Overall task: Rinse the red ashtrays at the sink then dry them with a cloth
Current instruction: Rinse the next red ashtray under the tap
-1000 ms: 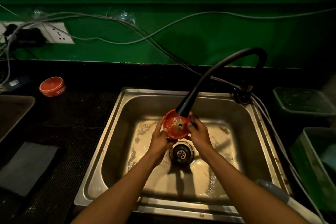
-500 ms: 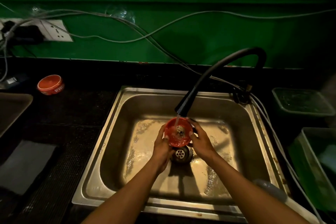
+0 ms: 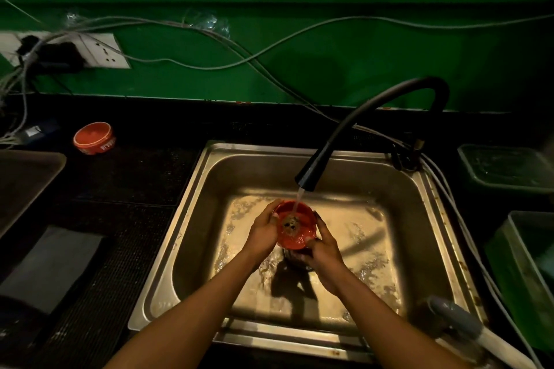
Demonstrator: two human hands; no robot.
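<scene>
Water from the tap (image 3: pixel 306 180) hits the ashtray (image 3: pixel 295 225), gripped by left hand (image 3: pixel 263 229) and right hand (image 3: pixel 322 246) over the sink (image 3: pixel 192 204); wet fingers could slip, dropping it.

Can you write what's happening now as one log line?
step: rinsing | left hand and right hand: holding ashtray | tap: running | second ashtray: on counter

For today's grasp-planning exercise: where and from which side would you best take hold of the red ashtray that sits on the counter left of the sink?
Probably the round side wall of the ashtray on the counter, from above, fingers and thumb on opposite sides. It sits open side up, apart from other things, so its wall is free all round. Both hands are busy with the other ashtray under the tap.
</scene>
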